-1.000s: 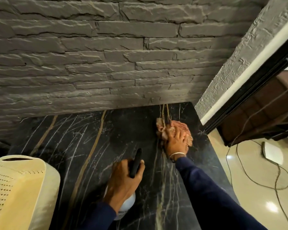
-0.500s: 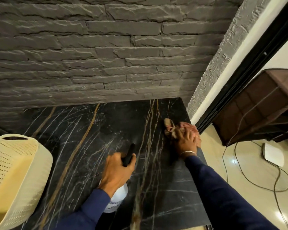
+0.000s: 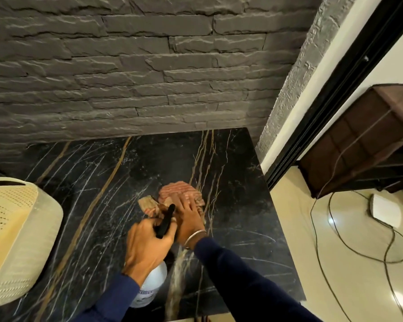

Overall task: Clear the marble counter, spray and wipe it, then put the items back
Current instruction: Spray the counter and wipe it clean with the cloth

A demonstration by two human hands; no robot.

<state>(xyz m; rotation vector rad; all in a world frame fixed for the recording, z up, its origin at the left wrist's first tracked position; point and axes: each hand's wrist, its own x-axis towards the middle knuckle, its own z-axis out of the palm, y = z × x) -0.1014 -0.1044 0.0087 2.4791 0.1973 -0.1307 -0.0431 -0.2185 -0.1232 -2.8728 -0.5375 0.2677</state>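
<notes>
The black marble counter [image 3: 240, 205] with gold and white veins fills the middle of the view. My right hand [image 3: 190, 217] presses flat on a pink cloth [image 3: 179, 190] near the counter's centre. My left hand [image 3: 147, 245] is closed around a white spray bottle [image 3: 150, 289], whose black trigger head [image 3: 165, 221] sticks up between my fingers. The two hands sit close together, the bottle just left of my right wrist. Most of the cloth under my palm is hidden.
A cream perforated plastic basket [image 3: 16, 238] stands on the counter's left side. A grey stone wall [image 3: 126, 77] backs the counter. To the right lie the counter edge, a beige floor with cables [image 3: 335, 228], a white device [image 3: 385, 210] and brown furniture [image 3: 363, 140].
My right hand has dragged the cloth from the far right corner back toward the centre, next to my left hand. The left hand with the bottle has stayed about where it was.
</notes>
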